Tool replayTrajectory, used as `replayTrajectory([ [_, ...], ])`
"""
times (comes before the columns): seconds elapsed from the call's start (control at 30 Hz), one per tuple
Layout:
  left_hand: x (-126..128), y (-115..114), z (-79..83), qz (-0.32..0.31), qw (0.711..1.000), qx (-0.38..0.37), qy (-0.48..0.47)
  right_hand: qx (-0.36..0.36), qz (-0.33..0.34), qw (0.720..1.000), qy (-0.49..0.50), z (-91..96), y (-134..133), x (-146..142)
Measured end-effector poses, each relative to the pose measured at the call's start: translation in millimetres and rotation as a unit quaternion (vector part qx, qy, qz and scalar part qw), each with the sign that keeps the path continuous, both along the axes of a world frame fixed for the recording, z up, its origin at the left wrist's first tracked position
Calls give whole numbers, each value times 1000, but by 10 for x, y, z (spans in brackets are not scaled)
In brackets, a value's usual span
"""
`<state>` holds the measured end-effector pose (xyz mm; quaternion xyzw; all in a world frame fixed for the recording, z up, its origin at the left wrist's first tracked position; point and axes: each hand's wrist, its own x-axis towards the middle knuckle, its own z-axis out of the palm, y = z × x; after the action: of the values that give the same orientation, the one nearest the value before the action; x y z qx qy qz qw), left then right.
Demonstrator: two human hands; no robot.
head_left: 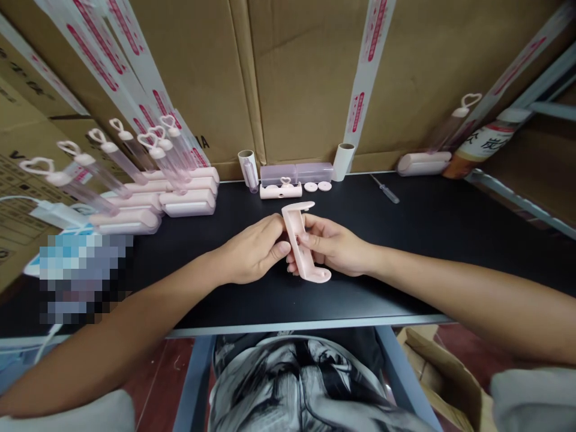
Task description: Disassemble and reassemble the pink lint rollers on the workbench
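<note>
A pink plastic bracket-shaped frame (300, 240) stands on end over the middle of the black table (427, 222). My right hand (335, 246) wraps its fingers round the frame's long bar from the right. My left hand (252, 249) meets it from the left, thumb and fingertips pinched against the bar near its upper end. Whether the left fingers hold a small part as well is hidden.
Several assembled pink rollers with heart-topped handles (148, 180) lie at the back left. A pink piece (281, 190), two discs (317, 186), clear covers (297, 173), paper rolls (342, 161) and a screwdriver (385, 189) sit at the back. Cardboard boxes (306, 78) wall the rear.
</note>
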<state>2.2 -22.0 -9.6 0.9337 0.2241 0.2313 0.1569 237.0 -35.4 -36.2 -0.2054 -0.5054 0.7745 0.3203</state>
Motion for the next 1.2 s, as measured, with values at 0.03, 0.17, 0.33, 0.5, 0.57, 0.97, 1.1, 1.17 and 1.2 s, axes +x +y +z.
replayTrajectory([
  [0.03,8,-2,-18,11,1000,0,-5,0,3,1000,7,13,-20,-1],
  [0.17,23,-6,-48,54,997,-45,-19,16,28,999,31,79,-69,6],
  [0.33,40,-2,7,19,994,-104,39,11,124,992,18,57,-53,39],
  [0.5,31,8,44,-19,988,-112,105,57,90,994,-2,-19,-79,40],
  [0.57,26,0,54,-16,989,-102,110,70,68,995,0,-29,-116,26],
  [0.97,36,3,8,147,985,-83,32,183,-122,975,-36,143,-260,56],
  [1.1,-52,38,71,160,986,-37,-14,201,-142,967,-69,300,-326,118],
  [1.17,-53,26,108,163,986,-38,-13,207,-174,959,-91,318,-237,163],
  [1.2,-49,23,117,172,984,-47,-12,209,-202,951,-106,314,-148,202],
])
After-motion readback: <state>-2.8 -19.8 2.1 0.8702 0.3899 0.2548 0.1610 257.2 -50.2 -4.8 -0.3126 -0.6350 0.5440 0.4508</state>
